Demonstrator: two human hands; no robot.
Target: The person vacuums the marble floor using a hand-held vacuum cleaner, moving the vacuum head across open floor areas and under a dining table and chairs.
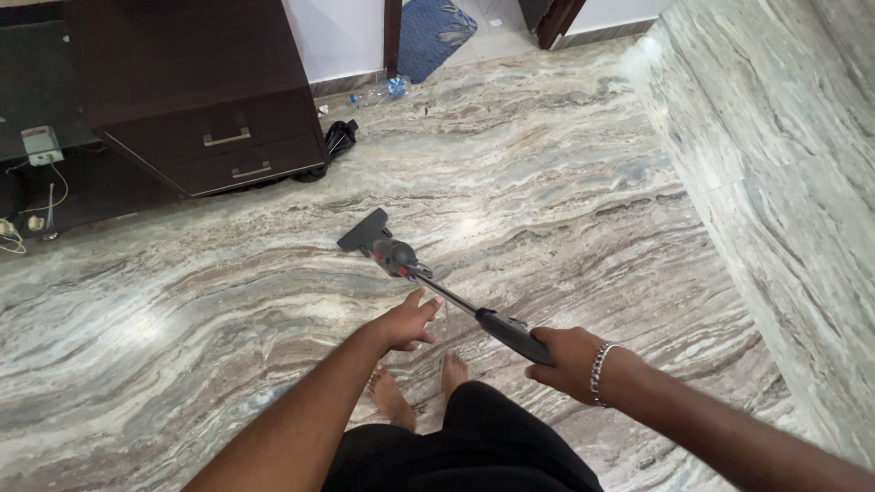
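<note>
A: What is seen in the head view?

B: A vacuum (428,278) is gripped at its handle by the right hand (567,361), fingers clamped round it. Its head is set on the marble floor (565,164), mid-scene. The left hand (407,322) is held loosely apart, fingers near the tube; contact cannot be told.

A: What is found around it?

B: A dark cabinet (196,91) is placed far left, a black bag (339,138) beside it, a bottle (383,91) further off. A marble wall (784,182) is met on the right. Bare feet (415,387) are seen near.
</note>
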